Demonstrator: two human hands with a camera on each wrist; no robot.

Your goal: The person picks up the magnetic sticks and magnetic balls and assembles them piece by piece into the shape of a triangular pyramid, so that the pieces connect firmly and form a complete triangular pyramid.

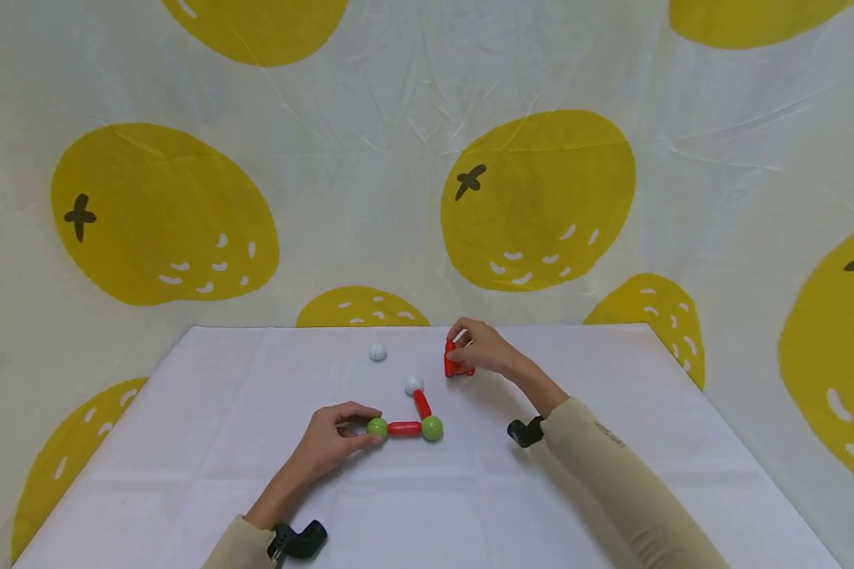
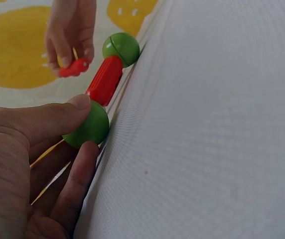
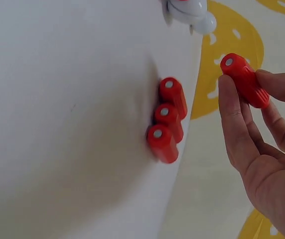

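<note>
Left fingers [image 2: 77, 107] pinching green ball [image 2: 87, 125], right fingers [image 3: 234, 119] pinching red rod [image 3: 244, 79]

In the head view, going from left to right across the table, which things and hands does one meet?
Left hand → left green ball → flat red rod → right green ball → red rods → right hand.

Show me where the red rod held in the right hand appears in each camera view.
Head: red rod, above centre, pinched in the right hand over the far part of the table.
Left wrist: upper left, small, at under that hand's fingertips.
Right wrist: upper right, at, close up between thumb and fingers.
Shared landmark: the yellow-fruit backdrop, seen in all three views.
</note>
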